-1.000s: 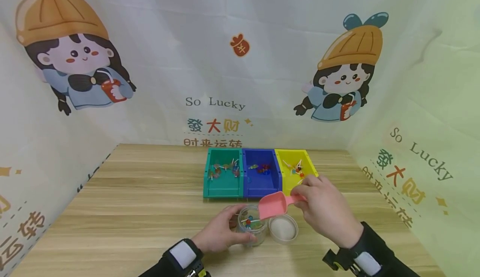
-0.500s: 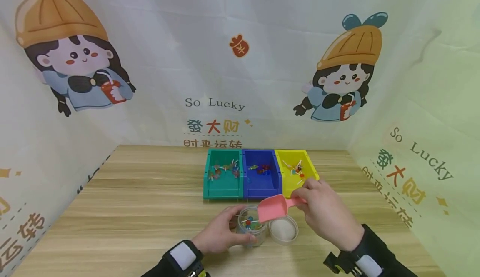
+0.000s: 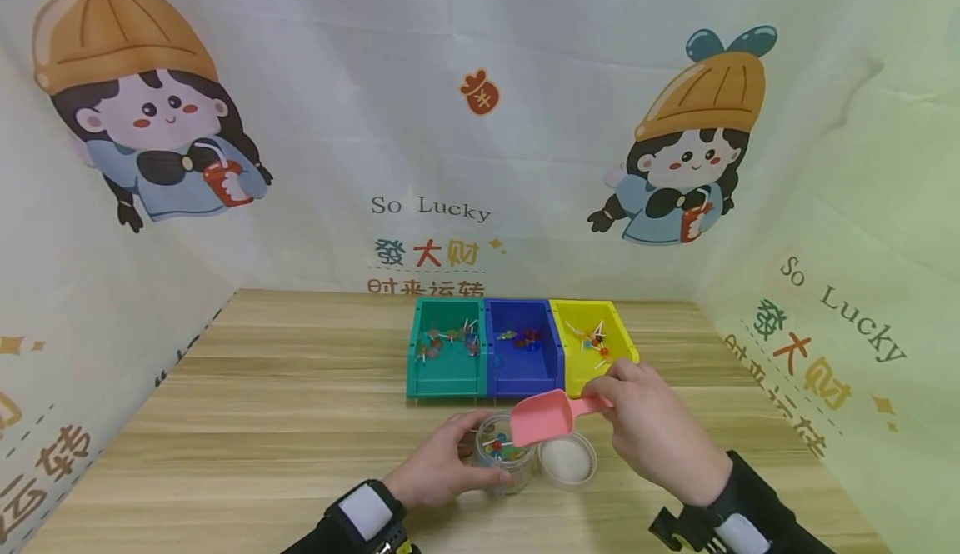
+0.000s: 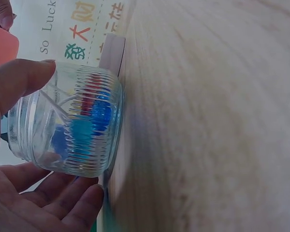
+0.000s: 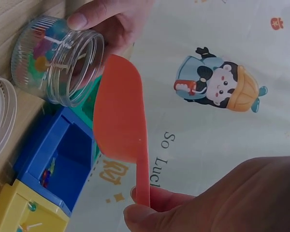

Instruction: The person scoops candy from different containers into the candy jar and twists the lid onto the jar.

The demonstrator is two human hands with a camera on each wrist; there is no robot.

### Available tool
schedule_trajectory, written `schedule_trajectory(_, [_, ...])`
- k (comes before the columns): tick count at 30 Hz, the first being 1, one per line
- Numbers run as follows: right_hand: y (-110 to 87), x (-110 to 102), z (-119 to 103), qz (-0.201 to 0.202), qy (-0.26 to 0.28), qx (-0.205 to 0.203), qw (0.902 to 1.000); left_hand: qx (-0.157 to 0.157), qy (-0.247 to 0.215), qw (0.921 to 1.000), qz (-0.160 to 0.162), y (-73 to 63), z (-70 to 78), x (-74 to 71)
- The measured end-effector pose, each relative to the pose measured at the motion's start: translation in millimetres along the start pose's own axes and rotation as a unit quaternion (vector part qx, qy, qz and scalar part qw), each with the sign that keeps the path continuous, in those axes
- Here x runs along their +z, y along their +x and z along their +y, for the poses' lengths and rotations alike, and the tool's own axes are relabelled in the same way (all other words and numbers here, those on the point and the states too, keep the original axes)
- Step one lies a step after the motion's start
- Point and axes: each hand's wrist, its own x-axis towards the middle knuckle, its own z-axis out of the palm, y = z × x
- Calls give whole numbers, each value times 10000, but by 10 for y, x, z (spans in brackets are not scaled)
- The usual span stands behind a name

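- At the lower center of the head view, the glass jar (image 3: 522, 478) stands upright on the wooden surface (image 3: 262, 421), open, with small lollipop-like pieces (image 3: 498, 445) inside.
- Just left of it, the left hand (image 3: 442, 466) holds the jar, thumb on the near side; keeping that grip steady should stop the glass sliding.
- Toward the lower right, the right hand (image 3: 652, 429) pinches the handle of the pink scoop (image 3: 543, 419); its bowl is above the jar's right rim, apart from it. Whether anything lies in it, I cannot tell.
- Judging by this pose, the scoop is being worked at the jar: center the blade over the mouth and tilt it slowly, since the sticks could snag.
- Right of the jar, the pale lid (image 3: 567, 459) lies near; avoid knocking it.
- Beyond, at center, 3 bins, green (image 3: 446, 379), blue (image 3: 525, 375) and yellow, hold similar pieces; clear their edges with the scoop.
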Motion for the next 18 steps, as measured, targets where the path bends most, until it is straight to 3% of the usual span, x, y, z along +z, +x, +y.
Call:
schedule_trajectory(9, [12,-17,8,200,82,-19,9998,213,82,9997,-57,-1,6,-11])
schedule_trajectory(18, [140,-69,-64,334,376,181,9986,120,176,9998,59,-70,84,-116])
